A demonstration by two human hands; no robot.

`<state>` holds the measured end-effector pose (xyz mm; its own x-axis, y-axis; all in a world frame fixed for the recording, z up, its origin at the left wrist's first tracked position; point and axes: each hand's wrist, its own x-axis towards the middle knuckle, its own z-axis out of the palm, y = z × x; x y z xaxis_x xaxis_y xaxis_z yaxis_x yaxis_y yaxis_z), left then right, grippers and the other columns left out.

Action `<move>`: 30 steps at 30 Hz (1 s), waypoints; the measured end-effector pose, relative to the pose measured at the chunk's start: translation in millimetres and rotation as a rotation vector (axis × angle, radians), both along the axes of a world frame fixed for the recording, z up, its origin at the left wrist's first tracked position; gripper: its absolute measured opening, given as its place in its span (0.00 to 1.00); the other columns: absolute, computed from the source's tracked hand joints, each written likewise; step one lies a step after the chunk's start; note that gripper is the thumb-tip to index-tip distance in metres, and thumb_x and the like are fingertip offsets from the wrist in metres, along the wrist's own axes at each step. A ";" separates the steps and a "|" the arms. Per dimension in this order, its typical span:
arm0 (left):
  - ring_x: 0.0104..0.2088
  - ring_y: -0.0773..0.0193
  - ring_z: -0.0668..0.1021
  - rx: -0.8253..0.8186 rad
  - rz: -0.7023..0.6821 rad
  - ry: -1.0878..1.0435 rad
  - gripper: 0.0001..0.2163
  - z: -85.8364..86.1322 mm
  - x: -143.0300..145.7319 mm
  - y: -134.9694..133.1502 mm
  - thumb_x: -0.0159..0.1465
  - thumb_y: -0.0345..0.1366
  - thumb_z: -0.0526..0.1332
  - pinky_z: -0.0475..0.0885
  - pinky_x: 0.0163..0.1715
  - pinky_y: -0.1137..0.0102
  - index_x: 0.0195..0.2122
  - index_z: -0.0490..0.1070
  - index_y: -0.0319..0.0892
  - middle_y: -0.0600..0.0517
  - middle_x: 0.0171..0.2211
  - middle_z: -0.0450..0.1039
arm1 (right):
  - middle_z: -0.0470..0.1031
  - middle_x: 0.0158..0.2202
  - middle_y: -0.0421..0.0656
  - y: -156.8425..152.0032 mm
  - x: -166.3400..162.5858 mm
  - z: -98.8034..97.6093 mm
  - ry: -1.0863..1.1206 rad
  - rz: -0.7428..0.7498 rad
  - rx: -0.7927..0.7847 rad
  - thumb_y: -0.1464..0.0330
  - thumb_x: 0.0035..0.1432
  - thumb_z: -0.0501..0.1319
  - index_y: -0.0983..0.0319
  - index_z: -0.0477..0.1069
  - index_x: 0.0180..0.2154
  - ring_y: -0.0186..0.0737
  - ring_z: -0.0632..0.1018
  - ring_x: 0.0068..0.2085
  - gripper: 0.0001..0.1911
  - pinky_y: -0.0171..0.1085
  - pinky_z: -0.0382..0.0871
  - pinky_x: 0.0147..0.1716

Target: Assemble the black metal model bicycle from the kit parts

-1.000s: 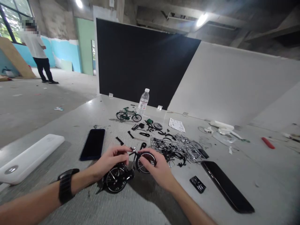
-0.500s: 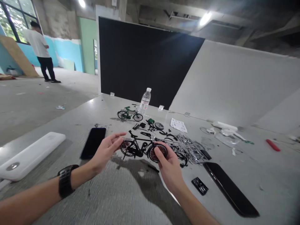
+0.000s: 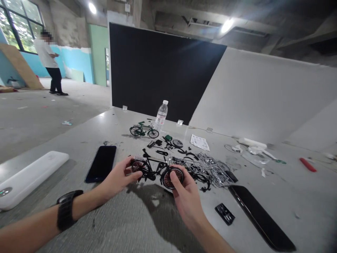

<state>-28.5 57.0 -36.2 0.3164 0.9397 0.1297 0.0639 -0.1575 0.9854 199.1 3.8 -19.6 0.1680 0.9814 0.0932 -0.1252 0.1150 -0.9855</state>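
Observation:
A black model bicycle (image 3: 151, 165) with dark red wheel spokes is held up between my two hands, over the grey table. My left hand (image 3: 122, 177) is closed on the rear wheel, its thumb across the near side. My right hand (image 3: 185, 189) pinches the front wheel, with the thumb on the spokes and the fingers behind. Past it on the table stands a green model bicycle (image 3: 144, 131). Loose black parts and silver sprue frames (image 3: 214, 168) lie just beyond and to the right of my right hand.
A dark phone (image 3: 101, 164) and a white device (image 3: 31, 177) lie at left. On the right are a black case (image 3: 260, 216), a small black tray (image 3: 224, 213) and a red object (image 3: 308, 164). A water bottle (image 3: 161, 116) and paper sheets (image 3: 199, 142) stand and lie farther back. A person (image 3: 50, 63) stands far left.
My left hand has gone from open fingers near the rear wheel to gripping it. The model bicycle has shifted slightly left and down in view. The far person has turned and raised a forearm.

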 end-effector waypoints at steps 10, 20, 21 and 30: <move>0.39 0.56 0.80 0.089 0.154 0.043 0.15 3.0 -0.7 -0.4 0.66 0.49 0.59 0.74 0.40 0.65 0.43 0.70 0.42 0.48 0.38 0.77 | 0.78 0.41 0.45 -4.3 -1.6 -0.6 -0.701 0.076 0.164 0.56 0.66 0.60 0.58 0.74 0.44 0.46 0.78 0.41 0.13 0.42 0.72 0.42; 0.42 0.54 0.77 0.150 0.204 0.239 0.18 -0.2 -2.5 -1.6 0.72 0.50 0.51 0.70 0.42 0.64 0.45 0.71 0.43 0.47 0.41 0.77 | 0.77 0.42 0.46 -7.1 -5.9 -1.2 -0.933 0.126 0.252 0.63 0.67 0.58 0.58 0.70 0.44 0.46 0.78 0.42 0.08 0.44 0.72 0.43; 0.43 0.53 0.77 0.155 0.207 0.240 0.18 0.6 -2.2 -1.7 0.72 0.50 0.51 0.70 0.42 0.64 0.45 0.71 0.42 0.47 0.41 0.77 | 0.77 0.42 0.47 -6.9 -6.0 -1.5 -0.938 0.130 0.258 0.63 0.67 0.58 0.58 0.70 0.43 0.46 0.78 0.43 0.07 0.44 0.72 0.44; 0.41 0.55 0.76 0.142 0.243 0.214 0.18 2.3 -2.3 -3.3 0.71 0.49 0.52 0.70 0.40 0.64 0.50 0.69 0.41 0.47 0.40 0.75 | 0.74 0.54 0.49 -8.3 -3.3 2.3 -0.898 0.141 0.183 0.59 0.66 0.60 0.56 0.64 0.57 0.49 0.75 0.54 0.20 0.49 0.70 0.53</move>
<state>-30.9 53.7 -34.0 0.1197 0.9683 0.2193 0.3190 -0.2467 0.9151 195.9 -4.5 -17.4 -0.1618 0.9444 0.2863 0.6520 0.3201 -0.6874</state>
